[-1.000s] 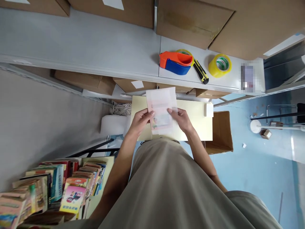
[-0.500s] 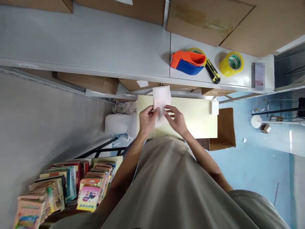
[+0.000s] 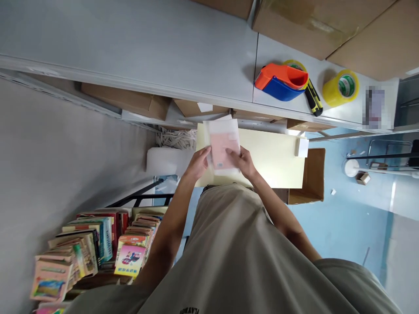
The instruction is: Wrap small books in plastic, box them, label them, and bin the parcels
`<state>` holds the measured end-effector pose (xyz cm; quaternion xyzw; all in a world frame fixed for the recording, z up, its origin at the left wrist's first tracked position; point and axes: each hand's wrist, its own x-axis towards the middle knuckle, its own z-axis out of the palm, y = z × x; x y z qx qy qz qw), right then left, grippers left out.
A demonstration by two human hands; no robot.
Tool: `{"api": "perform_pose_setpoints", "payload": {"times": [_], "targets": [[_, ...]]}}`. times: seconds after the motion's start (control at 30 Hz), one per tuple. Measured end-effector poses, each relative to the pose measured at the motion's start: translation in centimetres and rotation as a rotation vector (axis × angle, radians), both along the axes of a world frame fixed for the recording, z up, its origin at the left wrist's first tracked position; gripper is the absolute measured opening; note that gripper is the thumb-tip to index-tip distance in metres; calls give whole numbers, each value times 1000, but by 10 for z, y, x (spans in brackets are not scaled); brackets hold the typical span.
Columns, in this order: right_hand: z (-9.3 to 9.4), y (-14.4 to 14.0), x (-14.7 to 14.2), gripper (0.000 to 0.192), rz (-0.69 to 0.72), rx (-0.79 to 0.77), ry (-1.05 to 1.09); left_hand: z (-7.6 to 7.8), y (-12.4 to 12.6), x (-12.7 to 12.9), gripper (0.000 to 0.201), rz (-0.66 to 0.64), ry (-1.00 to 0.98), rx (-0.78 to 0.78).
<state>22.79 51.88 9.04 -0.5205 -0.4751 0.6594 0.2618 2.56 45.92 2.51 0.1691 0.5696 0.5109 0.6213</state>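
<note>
A thin pink book (image 3: pixel 223 148) with a barcode near its lower edge is held over the pale yellow board, whitish see-through wrap (image 3: pixel 214 126) showing around it. My right hand (image 3: pixel 245 163) grips the book's right side, thumb across the front and fingers behind. At the left edge, my left hand (image 3: pixel 198 163) is closed on the wrap, thumb uppermost; its other fingers are partly hidden and slightly blurred. Beneath both hands lies the pale yellow board (image 3: pixel 271 159), a small white block (image 3: pixel 301 148) at its right end.
An orange and blue tape dispenser (image 3: pixel 281 82), a utility knife (image 3: pixel 313 98) and a yellow tape roll (image 3: pixel 340 88) lie on the grey shelf (image 3: pixel 147 52). Cardboard boxes (image 3: pixel 294 26) stand behind them. Several books (image 3: pixel 131 257) are stacked lower left. An open carton (image 3: pixel 314 179) sits right of the board.
The pink face of the book now shows, turned toward me and spread wider. My hands have moved apart, and the right thumb lies on the front. The view has shifted slightly.
</note>
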Motion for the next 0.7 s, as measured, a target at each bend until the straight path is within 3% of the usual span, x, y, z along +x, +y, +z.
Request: {"api": "perform_pose_setpoints", "payload": {"times": [0.07, 0.17, 0.27, 0.4, 0.53, 0.7], "targets": [[-15, 0, -6, 59, 5, -50, 8, -15, -1, -8, 69, -16, -4, -11], [-51, 4, -20, 52, -13, -107, -82, -39, 3, -20, 55, -11, 290, -106], [-93, 13, -39, 33, -65, -209, -284, -67, 16, -30, 44, -94, 546, -274], [-134, 26, -59, 16, -100, -311, -388, -101, 34, -38, 24, -169, 623, -414], [-154, 34, -63, 22, -127, -372, -412, -124, 43, -43, 25, -197, 646, -477], [-158, 33, -55, 45, -150, -381, -365, -138, 49, -42, 29, -234, 676, -515]]}}
